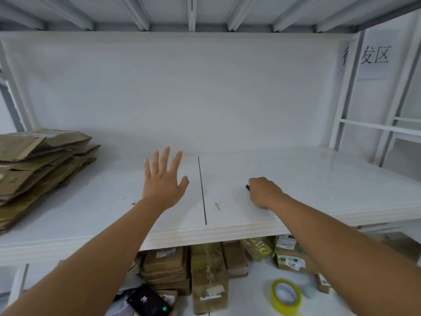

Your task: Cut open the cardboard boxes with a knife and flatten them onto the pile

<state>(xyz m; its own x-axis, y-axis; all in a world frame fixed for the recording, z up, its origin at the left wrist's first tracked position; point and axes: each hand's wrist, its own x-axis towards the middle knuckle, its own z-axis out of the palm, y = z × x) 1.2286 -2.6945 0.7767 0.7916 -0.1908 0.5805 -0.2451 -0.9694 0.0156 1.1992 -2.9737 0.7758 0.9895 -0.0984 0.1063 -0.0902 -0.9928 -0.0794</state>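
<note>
A pile of flattened brown cardboard (38, 169) lies at the left end of the white shelf (319, 179). My left hand (164, 181) hovers over the shelf's middle, fingers spread, holding nothing. To its right, my right hand (264, 192) rests on the shelf in a fist around a dark knife (247, 187); only its black tip shows at the knuckles. Several taped cardboard boxes (208, 277) stand on the lower level under the shelf's front edge.
A dark seam (202, 190) splits the shelf board between my hands. On the lower level lie a black phone (149, 302), a yellow tape roll (286, 296) and labelled parcels (291, 258). A white rack frame (355, 92) stands at the right.
</note>
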